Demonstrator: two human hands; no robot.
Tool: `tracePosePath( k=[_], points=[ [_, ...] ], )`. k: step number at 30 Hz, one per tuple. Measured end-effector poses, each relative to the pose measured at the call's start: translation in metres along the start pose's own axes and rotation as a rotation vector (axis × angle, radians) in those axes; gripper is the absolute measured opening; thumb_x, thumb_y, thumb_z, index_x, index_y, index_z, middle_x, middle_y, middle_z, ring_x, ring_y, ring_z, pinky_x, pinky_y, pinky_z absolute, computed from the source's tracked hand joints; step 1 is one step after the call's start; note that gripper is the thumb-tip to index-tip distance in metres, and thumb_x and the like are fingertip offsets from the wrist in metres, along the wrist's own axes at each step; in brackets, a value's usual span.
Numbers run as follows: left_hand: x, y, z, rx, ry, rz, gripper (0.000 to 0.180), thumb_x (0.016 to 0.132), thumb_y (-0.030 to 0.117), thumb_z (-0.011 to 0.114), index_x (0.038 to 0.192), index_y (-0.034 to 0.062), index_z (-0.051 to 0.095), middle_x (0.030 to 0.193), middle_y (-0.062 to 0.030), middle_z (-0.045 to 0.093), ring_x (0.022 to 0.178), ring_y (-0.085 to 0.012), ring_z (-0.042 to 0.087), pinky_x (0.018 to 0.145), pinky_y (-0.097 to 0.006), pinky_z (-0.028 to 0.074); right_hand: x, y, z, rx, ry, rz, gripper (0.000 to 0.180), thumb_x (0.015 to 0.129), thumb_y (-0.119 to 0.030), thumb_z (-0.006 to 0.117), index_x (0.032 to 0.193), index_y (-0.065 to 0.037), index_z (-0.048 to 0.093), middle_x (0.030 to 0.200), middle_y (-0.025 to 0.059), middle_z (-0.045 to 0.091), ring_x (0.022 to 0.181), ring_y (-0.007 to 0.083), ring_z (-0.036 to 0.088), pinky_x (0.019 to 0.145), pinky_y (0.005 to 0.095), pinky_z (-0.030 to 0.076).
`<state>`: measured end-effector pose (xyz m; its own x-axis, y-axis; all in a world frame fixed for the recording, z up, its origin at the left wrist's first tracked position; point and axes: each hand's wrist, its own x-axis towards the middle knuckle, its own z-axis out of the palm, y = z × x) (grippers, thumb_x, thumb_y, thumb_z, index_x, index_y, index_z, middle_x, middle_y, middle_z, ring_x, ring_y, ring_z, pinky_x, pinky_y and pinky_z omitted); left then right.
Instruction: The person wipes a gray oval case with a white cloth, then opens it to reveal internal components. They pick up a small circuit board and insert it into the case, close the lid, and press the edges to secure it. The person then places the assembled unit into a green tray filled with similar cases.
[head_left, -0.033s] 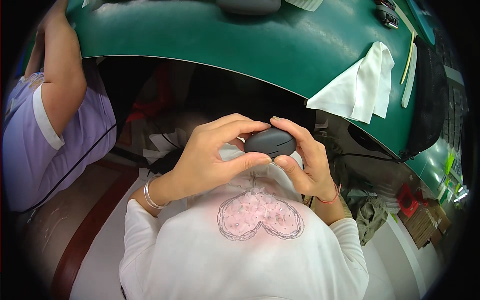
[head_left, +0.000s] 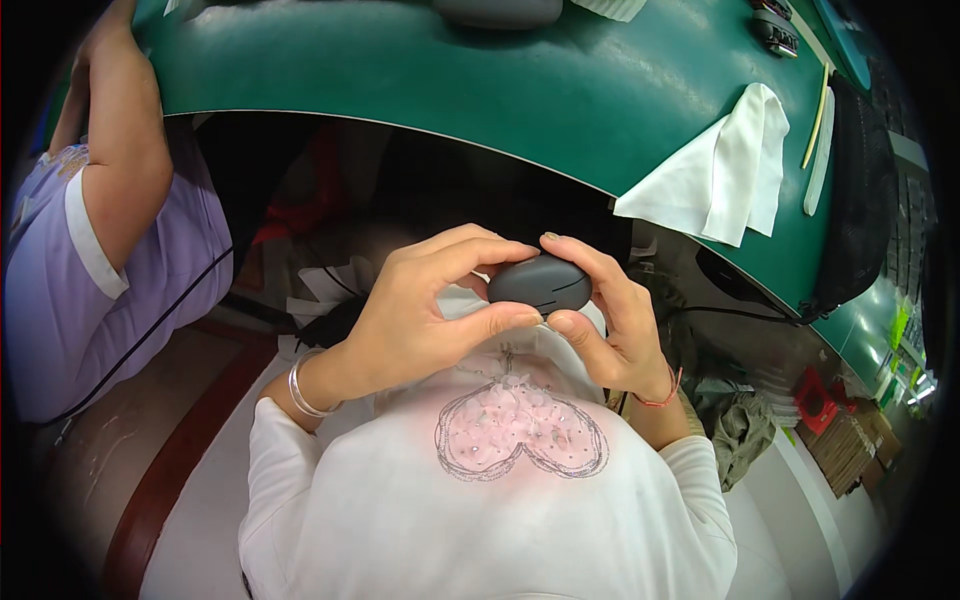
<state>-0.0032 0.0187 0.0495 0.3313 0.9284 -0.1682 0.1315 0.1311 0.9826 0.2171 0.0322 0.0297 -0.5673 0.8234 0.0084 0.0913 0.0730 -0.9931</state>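
Observation:
Between both hands, in front of my chest, I hold a smooth dark grey oval object [head_left: 540,281] with thin black lines on its face, a small case by its look. My left hand [head_left: 425,305], with a silver bangle at the wrist, is closed on its left end, fingers along the top and thumb at the lower edge. Around the right end my right hand [head_left: 615,315] is closed, index finger on top and thumb below. A red string circles that wrist. The underside of the object is hidden.
Ahead is a green table [head_left: 400,80] with a curved front edge. A white cloth [head_left: 715,170] hangs over that edge at the right, near a thin yellow stick [head_left: 815,115] and a black pouch [head_left: 860,190]. A dark grey rounded thing [head_left: 500,10] lies at the back. Another person's arm [head_left: 125,140] is at left.

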Motion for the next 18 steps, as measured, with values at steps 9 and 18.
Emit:
tracePosePath(
  k=[9,18],
  points=[
    [0.001,-0.002,0.007,0.070,-0.075,-0.113,0.039,0.075,0.004,0.079,0.108,-0.0056,0.061,0.099,-0.0122,0.065,0.092,-0.0169,0.067,0.084,-0.030,0.056,0.001,0.005,0.002,-0.218,-0.078,-0.014,0.050,0.089,-0.019,0.066,0.130,0.004,0.051,0.115,0.0209,0.063,0.097,0.0369,0.066,0.083,0.0374,0.054],
    [-0.012,-0.029,0.016,-0.246,-0.102,-0.353,0.032,0.074,0.008,0.082,0.096,-0.0036,0.061,0.091,-0.0130,0.068,0.084,-0.0173,0.069,0.080,-0.030,0.057,-0.007,0.016,0.011,-0.200,-0.133,-0.010,0.042,0.088,-0.017,0.064,0.123,0.004,0.055,0.108,0.0198,0.066,0.096,0.0378,0.066,0.082,0.0399,0.054]
  ],
)
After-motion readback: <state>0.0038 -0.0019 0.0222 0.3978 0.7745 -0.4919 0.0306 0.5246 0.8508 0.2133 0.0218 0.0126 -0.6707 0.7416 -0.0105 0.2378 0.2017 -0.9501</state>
